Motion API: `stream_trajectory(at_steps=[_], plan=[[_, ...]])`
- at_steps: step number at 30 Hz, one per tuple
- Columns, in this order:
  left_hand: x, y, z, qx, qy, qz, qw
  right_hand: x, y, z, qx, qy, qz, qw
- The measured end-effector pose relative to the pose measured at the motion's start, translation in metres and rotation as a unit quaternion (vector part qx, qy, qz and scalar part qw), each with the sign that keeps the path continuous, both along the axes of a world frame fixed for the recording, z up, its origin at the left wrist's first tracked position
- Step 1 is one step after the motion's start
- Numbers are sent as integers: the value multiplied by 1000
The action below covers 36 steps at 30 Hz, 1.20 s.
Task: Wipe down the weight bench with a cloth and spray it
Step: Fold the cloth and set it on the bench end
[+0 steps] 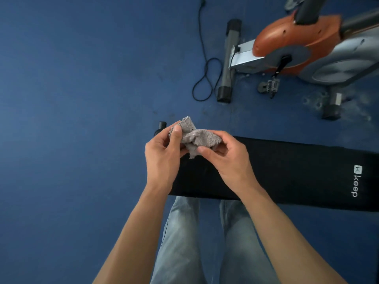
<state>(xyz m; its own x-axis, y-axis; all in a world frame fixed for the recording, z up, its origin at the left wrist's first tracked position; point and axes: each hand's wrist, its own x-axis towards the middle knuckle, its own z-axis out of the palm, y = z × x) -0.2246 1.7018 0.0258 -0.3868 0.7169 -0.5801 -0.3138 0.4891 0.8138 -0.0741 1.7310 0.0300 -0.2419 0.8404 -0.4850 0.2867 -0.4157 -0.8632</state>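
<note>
A crumpled grey cloth is held up between both hands above the near end of the bench. My left hand pinches its left side with thumb and fingers. My right hand grips its right side. The black padded weight bench runs from under my hands to the right edge, with a white "keep" logo near its far right. No spray bottle is in view.
An orange and grey exercise bike stands at the upper right, with its pedal and floor bar. A black cable loops on the blue floor. A black bench foot pokes out behind my left hand. My legs in jeans are below.
</note>
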Motion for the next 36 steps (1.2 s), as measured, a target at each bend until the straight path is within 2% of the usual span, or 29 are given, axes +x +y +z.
stream_trajectory(at_steps=[4,8,11,14,19,21,24,30,34,36], plan=[[6,14,30,-16,63,-30,997,17,7,35,14,6,-43,999],[15,22,40,-31,185,-86,979,27,17,57,-6,29,-57,998],[28,26,59,57,232,-173,955,41,26,73,-6,55,-75,996],[43,29,74,153,205,-280,925,62,34,89,-4,74,-78,994],[73,45,88,110,127,-320,932,112,43,110,-51,81,-26,995],[87,53,89,105,105,-342,928,136,47,115,-54,54,-17,997],[119,63,92,115,163,-363,910,170,49,112,-60,-2,-56,997],[182,88,98,103,254,-337,901,248,40,93,-13,-201,-122,972],[221,110,105,119,268,-392,872,316,31,81,-17,-279,6,960],[244,120,104,120,280,-423,854,343,28,75,-24,-302,37,952]])
